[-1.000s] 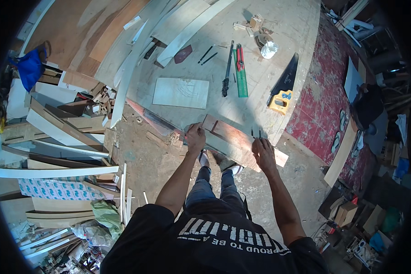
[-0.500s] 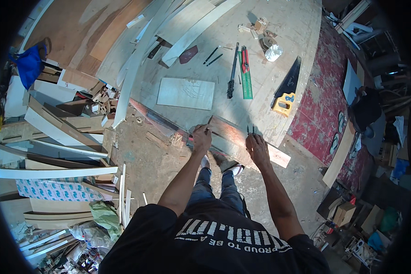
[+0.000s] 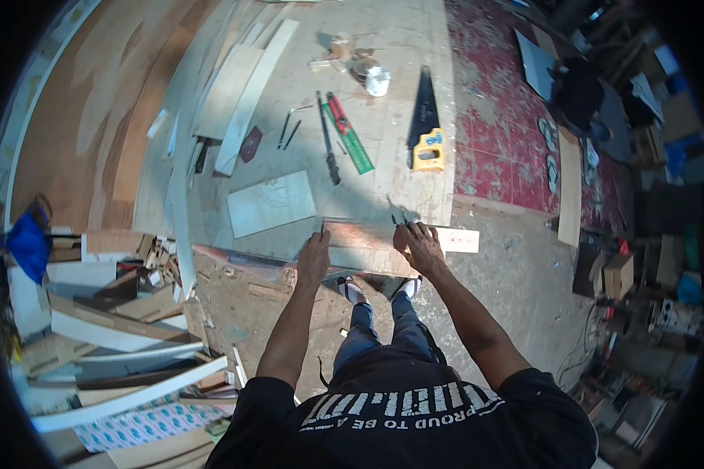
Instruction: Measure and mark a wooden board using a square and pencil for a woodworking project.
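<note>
A narrow, reddish-brown wooden board (image 3: 360, 234) lies along the near edge of the worktable, its pale right end sticking out past my right hand. Closed at the board's left end is my left hand (image 3: 313, 258), fingertips on its edge. My right hand (image 3: 420, 248) rests over the board right of its middle, fingers bent around a slim, dark, pencil-like stick (image 3: 393, 211) whose tip points away from me. A second dark line beside it may be its shadow. Beyond the board lies a pale rectangular panel (image 3: 272, 205) with faint pencil marks.
A handsaw (image 3: 425, 125) with a yellow handle, a green-and-red tool (image 3: 350, 133) and a dark bar-shaped tool (image 3: 327, 141) lie on the worktable (image 3: 289, 78). Long curved strips (image 3: 254, 102) cover its left side. Wood offcuts (image 3: 125, 328) pile up at left. Slippers (image 3: 552, 173) sit on red flooring.
My view has turned, so the board now runs almost level across it. Both hands remain at the board, and the dark stick is still in my right hand.
</note>
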`<state>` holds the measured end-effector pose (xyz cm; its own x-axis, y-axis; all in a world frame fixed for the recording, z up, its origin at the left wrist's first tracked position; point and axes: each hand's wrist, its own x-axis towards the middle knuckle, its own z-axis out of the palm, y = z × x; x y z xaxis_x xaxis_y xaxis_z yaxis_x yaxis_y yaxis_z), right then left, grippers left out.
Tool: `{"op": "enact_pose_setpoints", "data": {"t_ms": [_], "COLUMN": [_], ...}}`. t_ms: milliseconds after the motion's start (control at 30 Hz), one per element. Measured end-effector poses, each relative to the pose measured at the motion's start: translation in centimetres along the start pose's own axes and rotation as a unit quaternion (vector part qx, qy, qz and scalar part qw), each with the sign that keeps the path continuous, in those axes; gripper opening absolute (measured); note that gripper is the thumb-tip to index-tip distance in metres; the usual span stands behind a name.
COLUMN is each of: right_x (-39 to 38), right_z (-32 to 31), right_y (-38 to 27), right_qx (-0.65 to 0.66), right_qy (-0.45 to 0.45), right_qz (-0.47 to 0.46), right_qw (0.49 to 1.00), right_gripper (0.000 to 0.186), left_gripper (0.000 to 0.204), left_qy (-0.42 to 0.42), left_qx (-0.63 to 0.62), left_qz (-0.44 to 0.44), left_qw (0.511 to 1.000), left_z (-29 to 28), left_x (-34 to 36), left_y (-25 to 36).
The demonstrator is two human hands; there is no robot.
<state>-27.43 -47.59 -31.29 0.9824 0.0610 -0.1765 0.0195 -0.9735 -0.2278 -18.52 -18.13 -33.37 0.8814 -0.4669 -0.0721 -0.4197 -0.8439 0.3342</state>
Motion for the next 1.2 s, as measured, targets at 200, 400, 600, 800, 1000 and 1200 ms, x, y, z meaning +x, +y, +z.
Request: {"op": "enact_pose_setpoints", "data": {"t_ms": [200, 400, 600, 800, 1000, 1200], "right_x": [-2.0, -2.5, -2.5, -2.7, -2.4, -2.3], "right_z": [-0.9, -1.1, -0.6, -0.8, -1.8, -1.1], "right_y": [3.4, 5.3, 5.3, 5.7, 5.4, 4.6], "right_qx": [0.007, 0.088, 0.109, 0.110, 0.091, 0.086], "right_qy": [0.020, 0.082, 0.091, 0.071, 0.006, 0.068], "right_qz": [0.040, 0.024, 0.006, 0.013, 0.012, 0.030], "right_qw": [0.999, 0.992, 0.990, 0.991, 0.996, 0.994], "right_gripper": [0.059, 0.036, 0.026, 0.044, 0.048, 0.036], "left_gripper": [0.032, 0.024, 0.026, 0.027, 0.027, 0.025], "left_qy": [-0.020, -0.046, -0.064, -0.060, -0.069, -0.051], "left_qx": [0.016, -0.016, -0.063, -0.071, -0.051, -0.066], "left_qz": [0.055, 0.086, 0.084, 0.094, 0.074, 0.078], "left_qw": [0.998, 0.995, 0.992, 0.991, 0.994, 0.993], "left_z": [0.4, 0.0, -0.4, -1.0, -1.0, -0.5], "left_x": [0.6, 1.6, 1.9, 2.2, 2.2, 1.9], "left_y": [-1.1, -2.3, -2.6, -2.0, -1.8, -2.0]}}
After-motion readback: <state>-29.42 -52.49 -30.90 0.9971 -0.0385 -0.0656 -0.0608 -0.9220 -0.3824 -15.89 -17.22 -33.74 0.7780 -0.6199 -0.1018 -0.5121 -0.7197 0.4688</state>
